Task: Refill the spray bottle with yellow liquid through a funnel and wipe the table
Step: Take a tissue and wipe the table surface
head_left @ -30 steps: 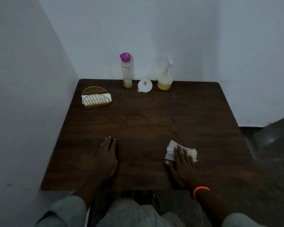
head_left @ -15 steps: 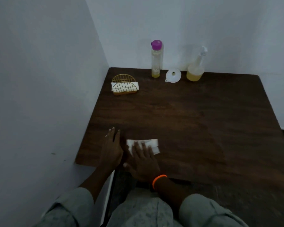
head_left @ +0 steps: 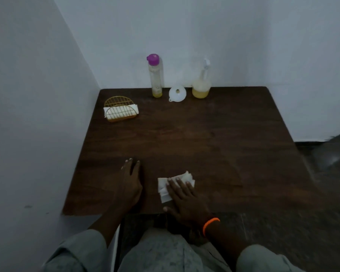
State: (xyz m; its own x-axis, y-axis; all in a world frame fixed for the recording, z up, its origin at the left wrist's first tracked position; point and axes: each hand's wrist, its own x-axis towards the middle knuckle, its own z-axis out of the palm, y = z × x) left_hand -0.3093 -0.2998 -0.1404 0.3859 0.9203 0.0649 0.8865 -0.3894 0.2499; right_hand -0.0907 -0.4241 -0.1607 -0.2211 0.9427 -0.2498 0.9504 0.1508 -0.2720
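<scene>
My right hand (head_left: 185, 201) lies flat on a crumpled white tissue (head_left: 165, 188), pressing it onto the dark wooden table (head_left: 204, 146) near the front edge. Just left of it, my left hand (head_left: 129, 183) rests palm down on the wood, fingers together, holding nothing. At the back edge stand a spray bottle (head_left: 201, 84) with yellow liquid in its lower part, a white funnel (head_left: 177, 93) lying on the table, and a tall clear bottle (head_left: 155, 75) with a purple cap and a little yellow liquid at the bottom.
A gold wire napkin holder (head_left: 120, 111) with white napkins stands at the back left. White walls close in the table on the left and behind. Dark floor (head_left: 332, 173) shows to the right, and my knees are under the front edge.
My right hand slid the tissue left beside my left hand, then a little back to the right. The left hand stayed in place. The view shifted.
</scene>
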